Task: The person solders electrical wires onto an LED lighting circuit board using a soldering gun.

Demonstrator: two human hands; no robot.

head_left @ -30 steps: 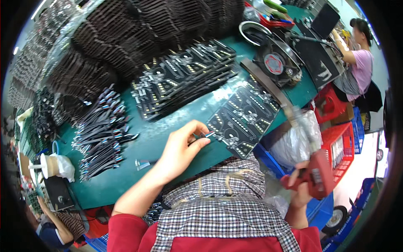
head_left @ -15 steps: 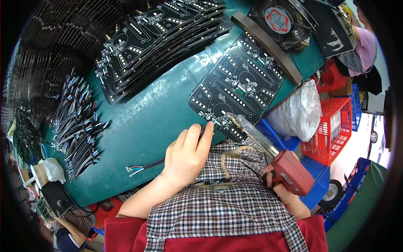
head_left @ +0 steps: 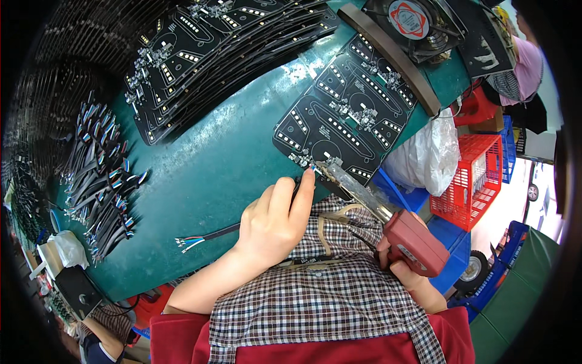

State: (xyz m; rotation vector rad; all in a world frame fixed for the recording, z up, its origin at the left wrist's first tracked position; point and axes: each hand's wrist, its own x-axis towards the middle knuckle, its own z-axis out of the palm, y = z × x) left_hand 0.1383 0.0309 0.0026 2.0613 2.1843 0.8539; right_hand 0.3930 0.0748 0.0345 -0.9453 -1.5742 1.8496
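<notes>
A black circuit board panel [head_left: 339, 130] with rows of small white LEDs lies on the green table. My left hand [head_left: 273, 221] is closed on a black cable [head_left: 219, 232], its fingertips at the board's near edge. One cable end with loose coloured wires sticks out to the left; at the fingertips only a bit of wire shows. My right hand [head_left: 403, 270] is wrapped around the handle of a dark red soldering gun [head_left: 417, 242]. Its long metal barrel slants up left over the board's near corner, the tip beside my left fingertips. The exact contact point is too small to make out.
Stacked circuit boards [head_left: 200, 67] stand at the far left. A pile of black cables [head_left: 100, 182] lies on the table's left. A dark bar [head_left: 394, 57] and a fan [head_left: 418, 27] sit behind the board. A red crate [head_left: 467, 182] and plastic bag [head_left: 427, 158] are at right.
The soldering gun's tip has moved slightly left, closer to my left fingertips. My left fingertips have shifted a little up and right, still holding the cable. The whole view has shifted slightly.
</notes>
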